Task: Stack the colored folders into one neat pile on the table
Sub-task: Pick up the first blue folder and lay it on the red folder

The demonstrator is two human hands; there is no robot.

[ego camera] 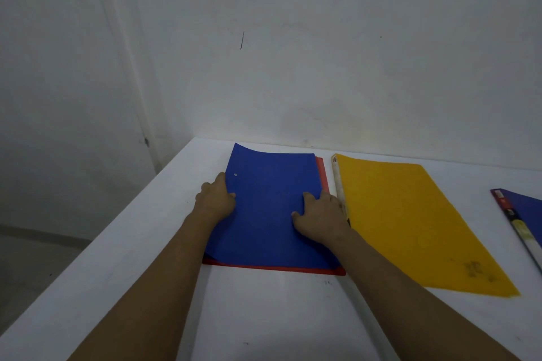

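Note:
A blue folder lies on top of a red folder, whose edges show along the near and right sides. My left hand grips the blue folder's left edge, thumb on top. My right hand presses on its right part, fingers curled over the edge. The blue folder's far left corner curls up slightly. A yellow folder with a pale spine lies flat just to the right, apart from the pile. Another blue folder with a dark spine is cut off at the right edge of the view.
The white table stands in a corner, with white walls behind and to the left. Its left edge drops to a grey floor. Bare tabletop lies near me between my forearms.

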